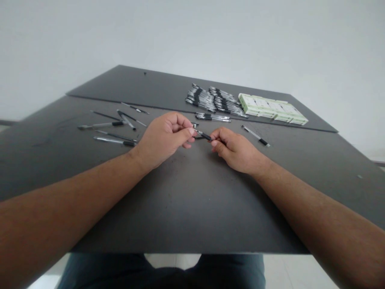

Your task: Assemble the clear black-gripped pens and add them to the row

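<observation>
Between my two hands a pen (203,135) with a black grip is held just above the dark table (180,208). My left hand (168,138) is closed, its thumb and fingers pinching one end of the pen. The other end sits between the thumb and fingertips of my right hand (230,146), which is also closed. Part of the pen is hidden by the fingers. Behind my hands lies a small bundle of pens (213,117). Right of my right hand a single clear pen (255,135) with a black grip lies on the table.
Loose pen parts and clear barrels (110,124) lie scattered on the left. Farther back are two piles of clear pens, a left pile (201,98) and a right pile (226,102). Pale green boxes (272,107) stand in a row at the back right. A seam crosses the table.
</observation>
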The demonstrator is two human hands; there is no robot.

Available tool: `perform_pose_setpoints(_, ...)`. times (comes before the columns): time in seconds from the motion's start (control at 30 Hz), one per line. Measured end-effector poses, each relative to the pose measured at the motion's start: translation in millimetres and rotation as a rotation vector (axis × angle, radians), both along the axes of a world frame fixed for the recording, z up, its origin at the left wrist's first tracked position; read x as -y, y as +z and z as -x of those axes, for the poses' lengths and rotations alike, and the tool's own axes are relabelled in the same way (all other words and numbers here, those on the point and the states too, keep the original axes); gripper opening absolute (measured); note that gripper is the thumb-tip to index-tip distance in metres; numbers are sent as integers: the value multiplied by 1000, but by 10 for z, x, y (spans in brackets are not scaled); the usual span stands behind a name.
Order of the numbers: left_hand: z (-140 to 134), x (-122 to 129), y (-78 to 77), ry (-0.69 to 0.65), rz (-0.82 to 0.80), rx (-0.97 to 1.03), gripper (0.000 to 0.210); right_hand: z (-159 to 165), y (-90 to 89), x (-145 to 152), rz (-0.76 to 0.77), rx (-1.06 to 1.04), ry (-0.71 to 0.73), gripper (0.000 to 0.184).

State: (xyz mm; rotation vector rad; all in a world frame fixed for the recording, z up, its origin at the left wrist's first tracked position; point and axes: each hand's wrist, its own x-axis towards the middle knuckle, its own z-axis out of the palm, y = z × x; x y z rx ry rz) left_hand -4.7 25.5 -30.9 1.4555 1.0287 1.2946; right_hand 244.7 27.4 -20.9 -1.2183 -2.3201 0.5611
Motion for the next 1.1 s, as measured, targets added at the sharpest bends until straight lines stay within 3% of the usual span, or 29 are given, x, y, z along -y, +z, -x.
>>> perform_pose_setpoints(0.47,27,-10,14,-40,-38,-256,10,15,-24,19,12,-69,42,12)
perform_pose_setpoints(0.63,158,-129,-71,-25,-291,-630,21,-58,-101,-78,-2,-209,-32,13)
perform_pose_setpoints(0.8,134,-229,-107,-153,-538,-1022,48,-84,-146,-146,38,-235,-62,16)
perform_pose_setpoints(1.1,97,-270,-91,-244,-579,-1230,44,-79,-157,-147,67,-214,-71,12)
